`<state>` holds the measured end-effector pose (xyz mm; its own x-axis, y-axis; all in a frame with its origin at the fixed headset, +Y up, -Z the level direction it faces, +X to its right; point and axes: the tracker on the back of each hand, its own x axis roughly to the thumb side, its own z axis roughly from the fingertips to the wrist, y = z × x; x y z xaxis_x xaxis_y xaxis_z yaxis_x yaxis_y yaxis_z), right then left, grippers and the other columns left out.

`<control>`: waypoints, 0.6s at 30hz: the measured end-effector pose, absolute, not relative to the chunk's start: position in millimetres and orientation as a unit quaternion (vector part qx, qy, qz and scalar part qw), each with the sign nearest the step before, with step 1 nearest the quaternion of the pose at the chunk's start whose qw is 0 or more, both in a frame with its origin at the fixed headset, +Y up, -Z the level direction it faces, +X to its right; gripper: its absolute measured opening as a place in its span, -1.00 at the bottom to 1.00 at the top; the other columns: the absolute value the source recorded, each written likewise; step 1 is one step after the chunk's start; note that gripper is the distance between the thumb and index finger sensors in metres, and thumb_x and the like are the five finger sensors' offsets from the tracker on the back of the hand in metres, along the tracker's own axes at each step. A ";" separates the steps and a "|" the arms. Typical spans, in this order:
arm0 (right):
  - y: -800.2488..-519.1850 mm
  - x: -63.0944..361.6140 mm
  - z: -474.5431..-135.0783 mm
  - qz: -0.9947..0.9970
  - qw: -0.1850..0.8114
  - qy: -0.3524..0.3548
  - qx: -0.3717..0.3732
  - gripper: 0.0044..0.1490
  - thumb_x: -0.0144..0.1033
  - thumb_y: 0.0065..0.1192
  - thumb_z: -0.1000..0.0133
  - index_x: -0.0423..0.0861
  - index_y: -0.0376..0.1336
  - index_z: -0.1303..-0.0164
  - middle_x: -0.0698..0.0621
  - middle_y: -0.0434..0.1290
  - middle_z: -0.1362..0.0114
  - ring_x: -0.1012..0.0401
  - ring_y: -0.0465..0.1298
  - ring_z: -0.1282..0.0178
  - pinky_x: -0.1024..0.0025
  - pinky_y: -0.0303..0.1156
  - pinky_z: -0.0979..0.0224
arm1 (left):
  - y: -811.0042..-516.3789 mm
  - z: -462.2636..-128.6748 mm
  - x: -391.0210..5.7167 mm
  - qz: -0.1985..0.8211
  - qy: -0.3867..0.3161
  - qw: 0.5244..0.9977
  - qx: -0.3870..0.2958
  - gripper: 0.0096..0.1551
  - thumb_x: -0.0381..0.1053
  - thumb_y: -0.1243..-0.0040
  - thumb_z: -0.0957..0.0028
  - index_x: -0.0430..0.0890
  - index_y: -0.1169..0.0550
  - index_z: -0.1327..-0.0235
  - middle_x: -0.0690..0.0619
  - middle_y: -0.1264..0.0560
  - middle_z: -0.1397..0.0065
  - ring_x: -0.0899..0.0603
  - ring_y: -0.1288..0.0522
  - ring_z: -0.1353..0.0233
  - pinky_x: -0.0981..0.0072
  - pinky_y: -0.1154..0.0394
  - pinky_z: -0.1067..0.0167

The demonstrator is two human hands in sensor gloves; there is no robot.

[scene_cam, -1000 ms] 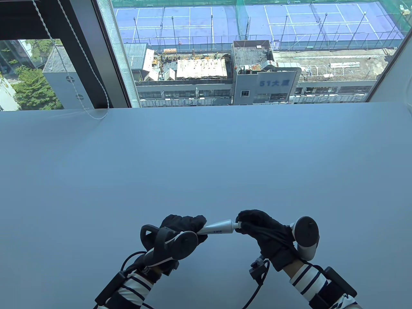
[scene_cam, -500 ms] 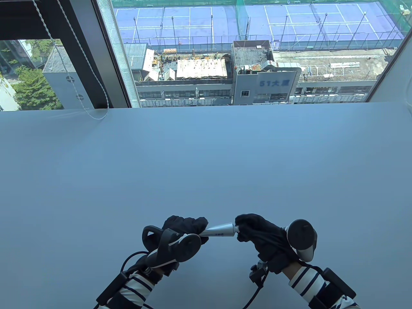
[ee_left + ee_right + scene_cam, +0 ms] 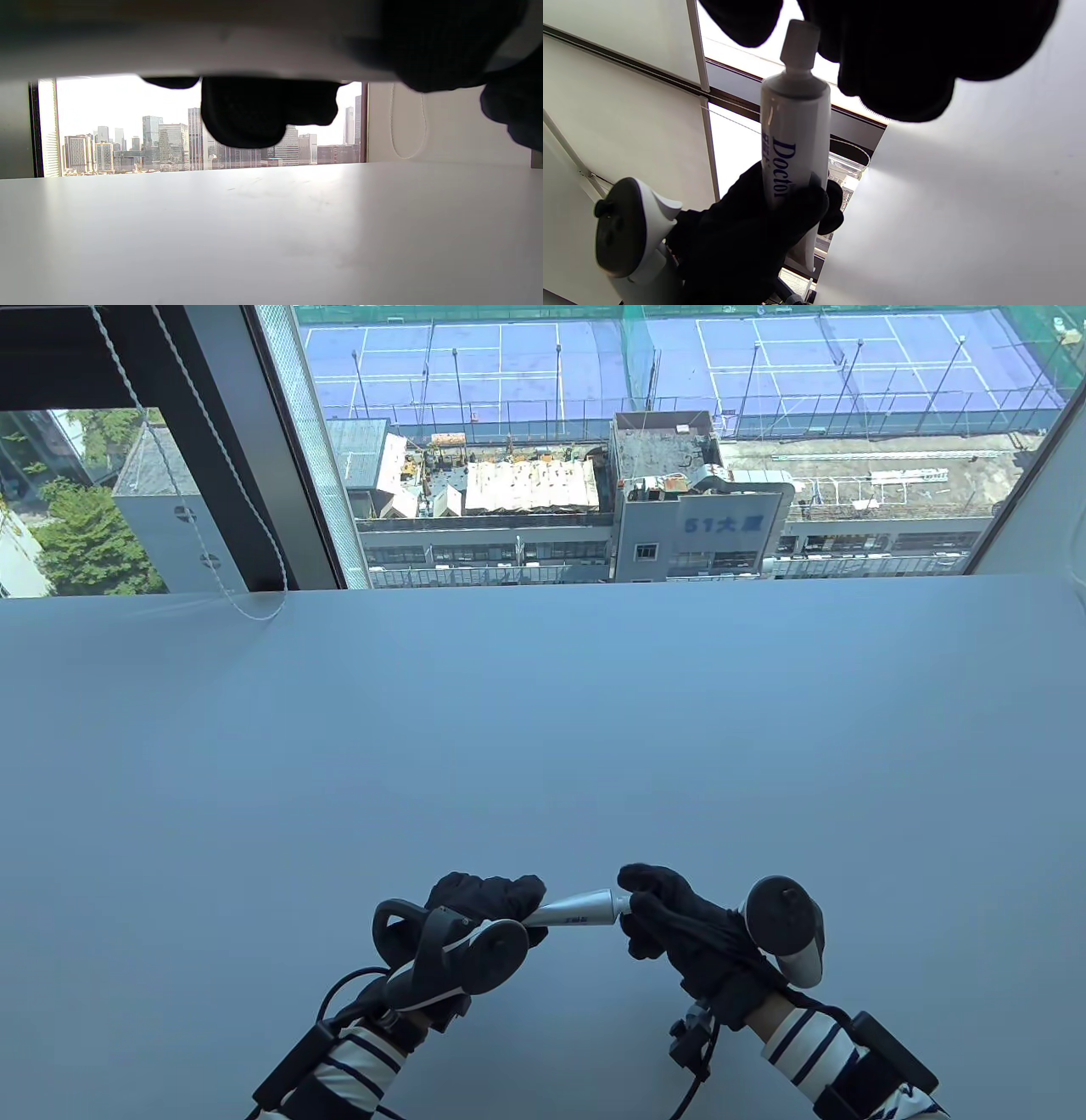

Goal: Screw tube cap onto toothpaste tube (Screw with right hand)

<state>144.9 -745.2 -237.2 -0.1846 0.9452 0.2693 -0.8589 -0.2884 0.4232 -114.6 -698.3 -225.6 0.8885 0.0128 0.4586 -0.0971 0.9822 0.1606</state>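
- Two gloved hands hold one tube [image 3: 577, 909] between them, low over the table's [image 3: 543, 746] near edge; whether it touches the surface cannot be told.
- Left hand [image 3: 484, 903] is clenched round the tube's tail end, fingers wrapped over the body; the right wrist view shows the glove [image 3: 755, 237] covering the lower half of the printed side.
- Right hand [image 3: 679, 920] meets the tube's other end. In the right wrist view the white cap [image 3: 799, 40] sits on the neck, with dark fingertips [image 3: 891, 59] beside and over it; one fingertip is left of the cap with a sliver of light between. Whether the fingers pinch the cap at this instant cannot be told.
- Between the two grips the bare stretch of tube is short and lies nearly level, cap end slightly raised.
- Each hand carries a tracker: the left one [image 3: 475, 954] nearer the body than its grip, the right one [image 3: 785, 920] outboard of its grip.
- Left wrist view looks under the tube along the table, with fingers [image 3: 244, 112] hanging above the surface and a gap beneath them.
- Beyond the grip the table runs wide and bare to its far edge at the window [image 3: 662, 441].
- Far left of the grip, a blind cord [image 3: 246, 606] loops onto the table's far edge.
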 end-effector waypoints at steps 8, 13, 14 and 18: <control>-736.4 145.0 -233.5 0.820 0.516 0.016 0.246 -0.41 -0.24 -0.17 -0.38 -0.47 0.36 -0.04 -0.14 0.53 0.33 0.01 0.56 0.40 -0.10 0.47 0.20 | -695.9 -221.7 -110.8 0.021 -0.252 0.963 0.098 -0.16 0.50 -0.27 0.18 0.12 -0.44 -0.32 -0.04 -0.54 -0.28 -0.18 -0.58 -0.26 0.00 -0.46 -0.36; -741.6 148.9 -235.6 0.815 0.532 0.051 0.224 -0.15 -0.01 -0.32 -0.39 -0.52 0.36 -0.09 -0.20 0.55 0.31 -0.04 0.56 0.37 -0.14 0.45 0.18 | -697.1 -223.3 -111.8 0.029 -0.244 0.965 0.092 -0.16 0.50 -0.27 0.18 0.12 -0.44 -0.32 -0.04 -0.54 -0.28 -0.18 -0.58 -0.26 0.00 -0.46 -0.35; -743.0 150.5 -235.7 0.806 0.543 0.049 0.230 -0.12 0.01 -0.34 -0.40 -0.55 0.29 -0.23 -0.21 0.54 0.26 -0.06 0.56 0.33 -0.15 0.44 0.15 | -697.0 -223.7 -112.5 0.030 -0.243 0.965 0.092 -0.16 0.50 -0.27 0.18 0.12 -0.44 -0.32 -0.04 -0.54 -0.28 -0.18 -0.58 -0.26 0.00 -0.46 -0.35; -743.1 150.6 -236.9 0.791 0.553 0.053 0.255 -0.28 -0.12 -0.20 -0.43 -0.50 0.12 -0.41 -0.23 0.52 0.18 -0.07 0.55 0.26 -0.17 0.42 0.11 | -696.4 -224.2 -113.7 0.032 -0.240 0.966 0.094 -0.16 0.50 -0.27 0.18 0.12 -0.44 -0.32 -0.04 -0.54 -0.28 -0.18 -0.58 -0.26 0.00 -0.46 -0.35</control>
<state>150.6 -743.1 -236.9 -0.2577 0.9030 0.3437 -0.8486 -0.3816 0.3665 -113.7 -696.4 -224.2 0.8826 0.0168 0.4698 -0.1070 0.9803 0.1660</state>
